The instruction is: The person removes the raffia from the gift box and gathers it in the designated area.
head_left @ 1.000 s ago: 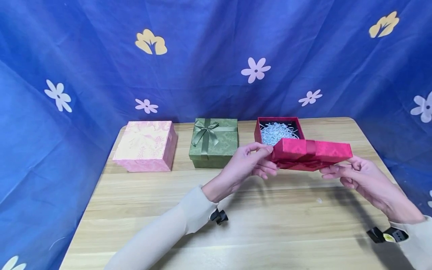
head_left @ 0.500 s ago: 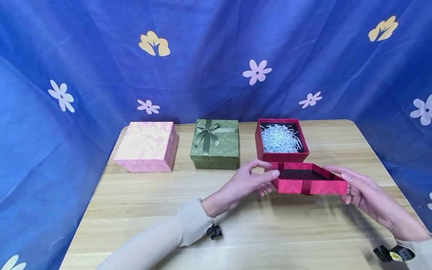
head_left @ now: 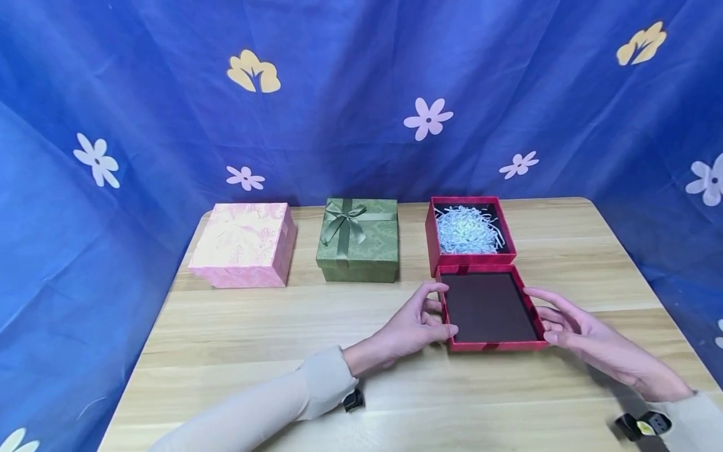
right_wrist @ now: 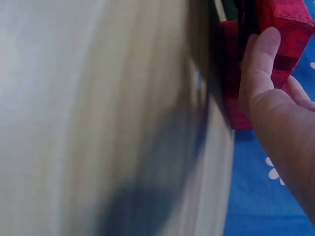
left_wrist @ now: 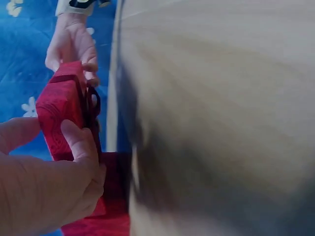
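A red gift box lid (head_left: 490, 307) lies upside down between my hands, its dark inside facing up. My left hand (head_left: 412, 321) grips the lid's left side, with thumb and fingers bent at the edge. On the opposite side, my right hand (head_left: 587, 342) holds the right edge. Just behind the lid stands the red box base (head_left: 477, 258), filled with pale blue shredded paper (head_left: 469, 231). The left wrist view shows the lid's patterned outer side (left_wrist: 56, 110) and a ribbon bow (left_wrist: 93, 105) underneath it. Whether the lid touches the table is unclear.
A green gift box (head_left: 358, 242) with a ribbon bow stands left of the red base. Farther left is a pink box (head_left: 243, 242), closed. The wooden table (head_left: 271, 339) ends at a blue flowered curtain (head_left: 339, 94) behind.
Both hands have brought the lid down and toward me, away from the red base. Its inside has turned from facing away to facing up. The other boxes have stayed put.
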### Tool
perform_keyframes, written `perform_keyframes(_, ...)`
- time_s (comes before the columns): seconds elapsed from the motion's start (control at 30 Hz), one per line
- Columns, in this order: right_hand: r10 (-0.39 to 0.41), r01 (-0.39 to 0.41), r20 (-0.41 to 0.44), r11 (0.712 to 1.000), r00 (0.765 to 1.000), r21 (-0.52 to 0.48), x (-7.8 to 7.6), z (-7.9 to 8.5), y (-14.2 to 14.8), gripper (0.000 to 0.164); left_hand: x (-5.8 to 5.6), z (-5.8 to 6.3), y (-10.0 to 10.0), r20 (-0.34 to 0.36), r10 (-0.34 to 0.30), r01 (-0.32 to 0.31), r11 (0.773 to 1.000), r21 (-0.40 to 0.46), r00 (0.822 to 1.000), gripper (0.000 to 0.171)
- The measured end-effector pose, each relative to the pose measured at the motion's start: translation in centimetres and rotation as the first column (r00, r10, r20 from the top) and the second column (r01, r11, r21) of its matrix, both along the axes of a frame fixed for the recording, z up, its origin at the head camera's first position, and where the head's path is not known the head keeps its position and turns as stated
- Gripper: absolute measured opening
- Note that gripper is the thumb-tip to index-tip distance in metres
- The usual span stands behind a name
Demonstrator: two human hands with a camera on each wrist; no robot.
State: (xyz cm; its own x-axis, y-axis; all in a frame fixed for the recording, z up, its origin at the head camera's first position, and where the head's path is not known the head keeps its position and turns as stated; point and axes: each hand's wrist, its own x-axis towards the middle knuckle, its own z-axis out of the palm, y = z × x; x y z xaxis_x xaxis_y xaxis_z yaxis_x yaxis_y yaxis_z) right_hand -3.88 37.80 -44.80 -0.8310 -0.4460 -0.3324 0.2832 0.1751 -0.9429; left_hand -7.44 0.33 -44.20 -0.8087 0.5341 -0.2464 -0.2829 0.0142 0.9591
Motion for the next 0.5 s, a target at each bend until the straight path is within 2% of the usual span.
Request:
perform_keyframes(0.13,0.0,-0.001,0.013,0.998,1.0,0.062,0.0,-0.8,-0.4,0.073,0.4,-0.9,0.2,0.002,0.002,-0.002,1.0,-0.014,1.0,0.074)
perform_keyframes(0.3,0.01,-0.007,-0.031,0.995,0.999,0.103,-0.3,-1.7,-0.7,0.077,0.7,-1.6,0.5,-0.017,0.017,-0.018,0.998,-0.054,1.0,0.079)
perform_keyframes(0.5,0.019,-0.013,-0.076,0.996,0.997,0.087,-0.4,-2.4,-0.9,0.076,1.0,-1.9,0.4,-0.067,0.033,-0.039,0.995,-0.095,0.997,0.08)
